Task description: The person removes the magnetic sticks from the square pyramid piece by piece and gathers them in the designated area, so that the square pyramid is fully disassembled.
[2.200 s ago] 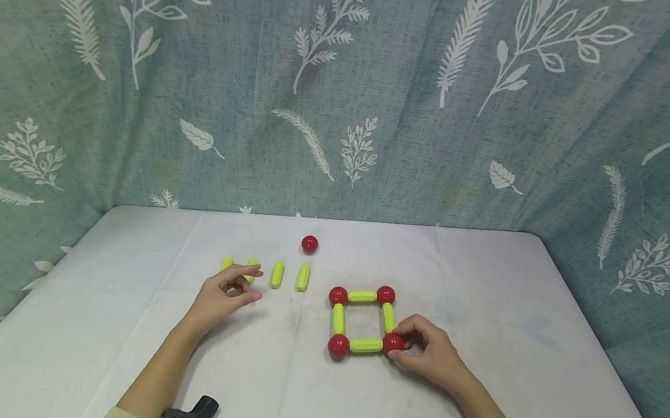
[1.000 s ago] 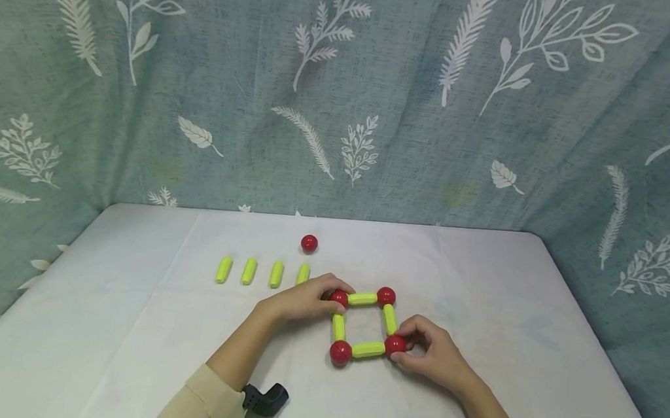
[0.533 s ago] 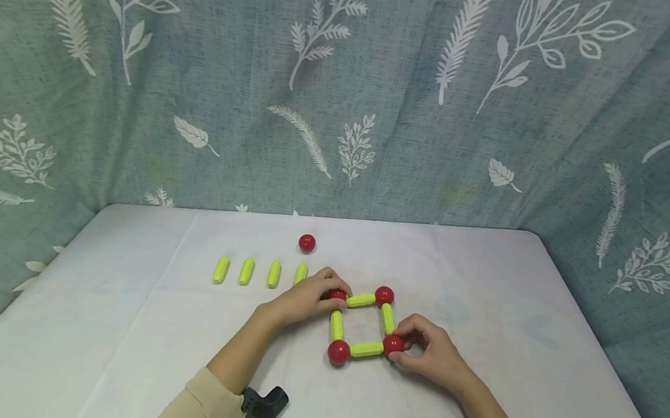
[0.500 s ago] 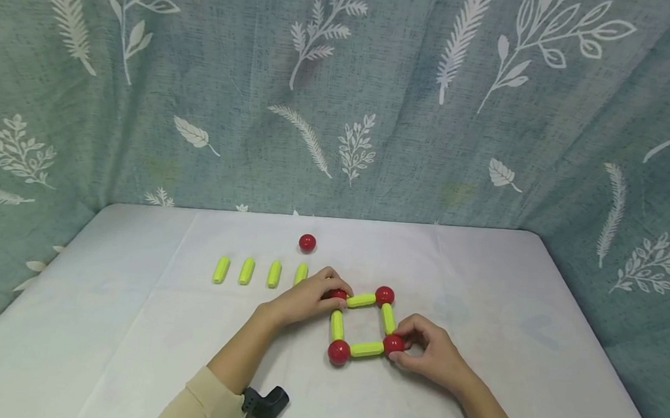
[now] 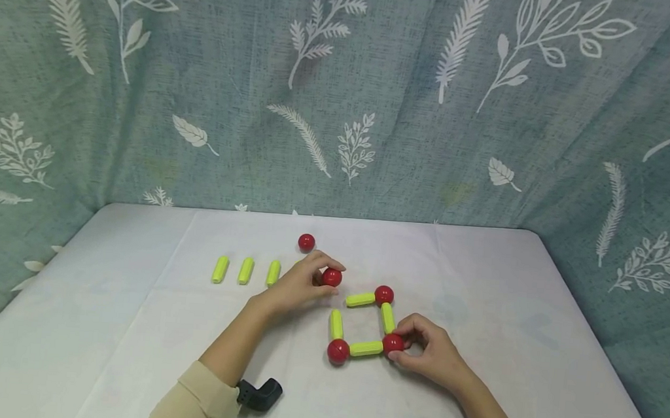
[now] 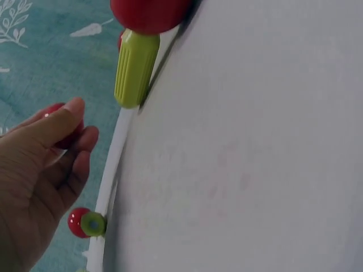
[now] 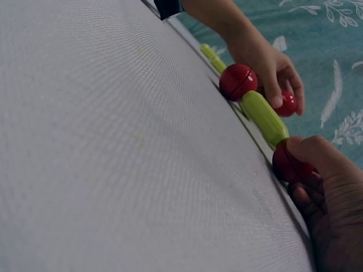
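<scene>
Pinching a red ball [image 5: 332,277] in the curled left grip [image 5: 301,284], a corner ball [image 5: 393,345] in the right grip [image 5: 428,353]. Showing the frame [image 5: 366,348] joined at three corners; seemingly leaving one unfilled just nearer than the left grip, sticks [image 5: 245,271] left of it unused.

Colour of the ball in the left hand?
Red. The ball in the left hand shows best in the head view.

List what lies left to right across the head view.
Leftmost yellow stick, second yellow stick, third yellow stick, lone red ball, red ball in the left hand, farthest red ball touching sticks, right hand.
</scene>
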`<control>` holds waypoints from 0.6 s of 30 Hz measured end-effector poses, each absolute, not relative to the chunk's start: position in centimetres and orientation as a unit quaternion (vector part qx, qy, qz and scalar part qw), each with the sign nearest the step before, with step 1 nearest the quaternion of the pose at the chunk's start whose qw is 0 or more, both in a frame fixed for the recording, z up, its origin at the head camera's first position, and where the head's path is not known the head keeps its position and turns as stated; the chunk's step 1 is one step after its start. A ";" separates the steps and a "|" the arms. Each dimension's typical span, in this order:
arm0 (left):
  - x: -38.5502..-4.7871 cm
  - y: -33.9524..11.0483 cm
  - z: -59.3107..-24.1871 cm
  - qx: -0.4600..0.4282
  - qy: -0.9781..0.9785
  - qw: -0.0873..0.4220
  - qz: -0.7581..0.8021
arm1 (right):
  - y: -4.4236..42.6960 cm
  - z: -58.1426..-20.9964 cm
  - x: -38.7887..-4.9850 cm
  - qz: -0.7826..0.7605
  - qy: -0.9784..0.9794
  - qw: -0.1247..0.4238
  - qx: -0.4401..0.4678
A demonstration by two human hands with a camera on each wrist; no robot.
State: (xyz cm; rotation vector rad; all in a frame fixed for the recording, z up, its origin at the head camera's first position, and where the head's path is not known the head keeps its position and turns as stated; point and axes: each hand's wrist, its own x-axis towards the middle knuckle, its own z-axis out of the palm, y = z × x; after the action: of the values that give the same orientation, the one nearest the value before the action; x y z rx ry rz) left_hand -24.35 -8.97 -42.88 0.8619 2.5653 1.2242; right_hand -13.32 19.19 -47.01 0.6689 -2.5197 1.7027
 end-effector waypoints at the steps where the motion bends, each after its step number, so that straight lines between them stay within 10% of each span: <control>1: -24.4 -9.1 -42.7 0.286 0.862 0.080 0.411 | 19.2 -47.0 -13.4 0.545 -0.810 0.015 0.215; 18: -26.9 -12.6 -41.3 0.227 0.868 -0.030 0.440 | 19.2 -47.1 -13.4 0.543 -0.812 0.019 0.212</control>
State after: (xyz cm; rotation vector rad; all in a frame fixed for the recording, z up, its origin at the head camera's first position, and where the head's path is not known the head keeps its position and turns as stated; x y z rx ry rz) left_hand -26.92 -12.59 -41.26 0.7258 2.7802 1.4101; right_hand -13.35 19.19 -47.15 0.6587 -2.5218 1.6850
